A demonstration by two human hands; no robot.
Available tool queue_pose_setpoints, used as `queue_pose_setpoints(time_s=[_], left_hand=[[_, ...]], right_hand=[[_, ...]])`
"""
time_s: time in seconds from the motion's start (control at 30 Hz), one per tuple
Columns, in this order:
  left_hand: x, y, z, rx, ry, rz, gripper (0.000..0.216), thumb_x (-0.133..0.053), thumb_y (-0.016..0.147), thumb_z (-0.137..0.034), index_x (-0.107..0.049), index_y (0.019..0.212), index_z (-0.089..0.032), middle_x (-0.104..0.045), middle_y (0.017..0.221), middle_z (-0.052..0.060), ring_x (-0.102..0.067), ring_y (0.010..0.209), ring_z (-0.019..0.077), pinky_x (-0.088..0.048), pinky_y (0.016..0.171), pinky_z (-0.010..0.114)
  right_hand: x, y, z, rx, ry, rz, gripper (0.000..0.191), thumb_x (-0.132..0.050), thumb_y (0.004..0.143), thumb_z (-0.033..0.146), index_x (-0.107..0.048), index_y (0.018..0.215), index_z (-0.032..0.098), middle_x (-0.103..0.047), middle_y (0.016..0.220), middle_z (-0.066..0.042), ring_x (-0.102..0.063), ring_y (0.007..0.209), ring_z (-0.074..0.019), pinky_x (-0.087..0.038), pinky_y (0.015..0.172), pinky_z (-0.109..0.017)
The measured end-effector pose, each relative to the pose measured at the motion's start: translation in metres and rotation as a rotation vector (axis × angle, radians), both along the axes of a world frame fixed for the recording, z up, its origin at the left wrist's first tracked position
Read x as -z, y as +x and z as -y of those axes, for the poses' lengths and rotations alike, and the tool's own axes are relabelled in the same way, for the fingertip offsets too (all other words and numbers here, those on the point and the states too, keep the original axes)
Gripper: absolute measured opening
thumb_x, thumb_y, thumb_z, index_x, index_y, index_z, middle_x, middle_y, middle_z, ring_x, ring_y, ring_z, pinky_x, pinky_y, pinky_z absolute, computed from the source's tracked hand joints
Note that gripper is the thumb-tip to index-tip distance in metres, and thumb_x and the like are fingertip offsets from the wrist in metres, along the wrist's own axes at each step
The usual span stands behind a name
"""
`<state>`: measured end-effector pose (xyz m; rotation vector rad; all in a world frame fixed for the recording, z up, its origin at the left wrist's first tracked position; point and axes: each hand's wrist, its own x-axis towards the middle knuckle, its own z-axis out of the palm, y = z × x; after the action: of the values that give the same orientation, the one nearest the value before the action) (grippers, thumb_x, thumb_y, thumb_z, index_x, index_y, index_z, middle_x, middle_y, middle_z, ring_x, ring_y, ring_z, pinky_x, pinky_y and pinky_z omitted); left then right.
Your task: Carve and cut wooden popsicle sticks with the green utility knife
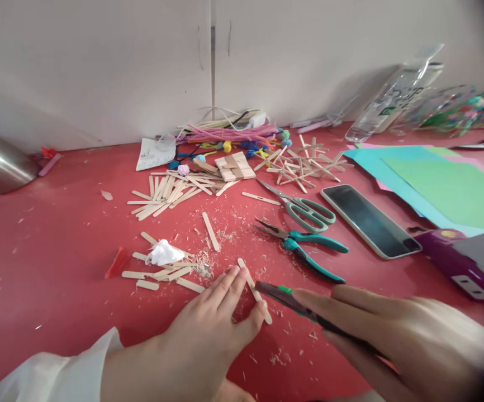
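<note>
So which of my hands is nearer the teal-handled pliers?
Your right hand, just on your side of the pliers. Your left hand, holding down a wooden craft stick, is farther off, to their left.

My blurry right hand (397, 335) hides the back of this dark tool (274, 292) (metal cylinder (3, 162) gets cropped left, btw).

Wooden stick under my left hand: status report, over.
Left hand pressing wooden stick on red table. Right hand gripping dark tool, tip at stick's middle. Shavings scattered about; pliers lie beyond tool.
</note>
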<state>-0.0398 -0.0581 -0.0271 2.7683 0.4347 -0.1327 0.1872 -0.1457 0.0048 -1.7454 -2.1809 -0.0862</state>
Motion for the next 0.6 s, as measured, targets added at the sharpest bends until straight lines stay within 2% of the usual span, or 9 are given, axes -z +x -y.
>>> queue_pose_setpoints(time_s=[0.07, 0.13, 0.2, 0.3, 0.43, 0.53, 0.6], left_hand=[[0.0, 0.0, 0.0, 0.0, -0.001, 0.007, 0.092, -0.04, 0.068, -0.074, -0.023, 0.136, -0.014, -0.006, 0.144, 0.024, 0.001, 0.131, 0.0354, -0.024, 0.102, 0.051], [-0.001, 0.001, 0.0, 0.002, -0.007, 0.012, 0.093, -0.041, 0.067, -0.074, -0.025, 0.135, -0.013, -0.006, 0.144, 0.025, -0.001, 0.131, 0.0362, -0.024, 0.102, 0.051], [-0.001, 0.002, 0.0, -0.004, -0.008, 0.016, 0.095, -0.042, 0.065, -0.075, -0.027, 0.134, -0.013, -0.007, 0.144, 0.025, -0.002, 0.131, 0.0373, -0.025, 0.101, 0.052], [-0.002, 0.003, -0.001, -0.008, -0.013, 0.015, 0.095, -0.042, 0.064, -0.076, -0.03, 0.133, -0.012, -0.011, 0.143, 0.026, -0.004, 0.131, 0.0379, -0.025, 0.101, 0.052], [-0.003, 0.003, -0.001, -0.018, -0.025, 0.028, 0.096, -0.043, 0.063, -0.077, -0.033, 0.132, -0.012, -0.012, 0.143, 0.025, -0.005, 0.131, 0.0373, -0.025, 0.102, 0.051], [-0.003, 0.002, -0.001, -0.015, -0.016, 0.035, 0.097, -0.043, 0.062, -0.077, -0.032, 0.133, -0.011, -0.012, 0.143, 0.025, -0.005, 0.131, 0.037, -0.024, 0.102, 0.051], [-0.004, 0.003, -0.001, -0.014, -0.01, 0.036, 0.097, -0.043, 0.062, -0.077, -0.032, 0.133, -0.011, -0.014, 0.142, 0.026, -0.006, 0.131, 0.0368, -0.025, 0.102, 0.051]], right_hand=[[-0.003, 0.001, -0.002, -0.03, -0.205, -0.138, 0.044, -0.04, 0.077, 0.023, -0.057, 0.113, 0.043, -0.07, 0.096, 0.006, -0.068, 0.071, -0.0181, -0.055, 0.051, -0.022], [0.0, 0.005, -0.001, 0.047, -0.392, -0.355, 0.039, -0.045, 0.078, 0.03, -0.057, 0.113, 0.042, -0.07, 0.097, 0.008, -0.068, 0.075, -0.0177, -0.055, 0.057, -0.021], [0.007, 0.01, 0.002, 0.169, -0.508, -0.574, 0.035, -0.049, 0.076, 0.042, -0.06, 0.11, 0.041, -0.071, 0.094, 0.007, -0.068, 0.075, -0.0183, -0.055, 0.062, -0.022], [0.019, 0.016, 0.008, 0.307, -0.613, -0.782, 0.042, -0.056, 0.069, 0.051, -0.061, 0.11, 0.039, -0.071, 0.093, 0.003, -0.066, 0.082, -0.0203, -0.052, 0.075, -0.027], [0.02, 0.021, 0.007, 0.377, -0.712, -0.808, 0.051, -0.057, 0.067, 0.055, -0.058, 0.115, 0.036, -0.072, 0.084, 0.001, -0.066, 0.075, -0.0201, -0.053, 0.073, -0.03], [0.014, 0.02, 0.003, 0.303, -0.787, -0.77, 0.052, -0.055, 0.069, 0.056, -0.056, 0.116, 0.034, -0.072, 0.079, 0.001, -0.066, 0.069, -0.0202, -0.055, 0.064, -0.03], [0.012, 0.018, 0.003, 0.238, -0.705, -0.697, 0.047, -0.053, 0.072, 0.053, -0.057, 0.115, 0.036, -0.072, 0.086, 0.001, -0.067, 0.076, -0.0199, -0.055, 0.066, -0.028]])
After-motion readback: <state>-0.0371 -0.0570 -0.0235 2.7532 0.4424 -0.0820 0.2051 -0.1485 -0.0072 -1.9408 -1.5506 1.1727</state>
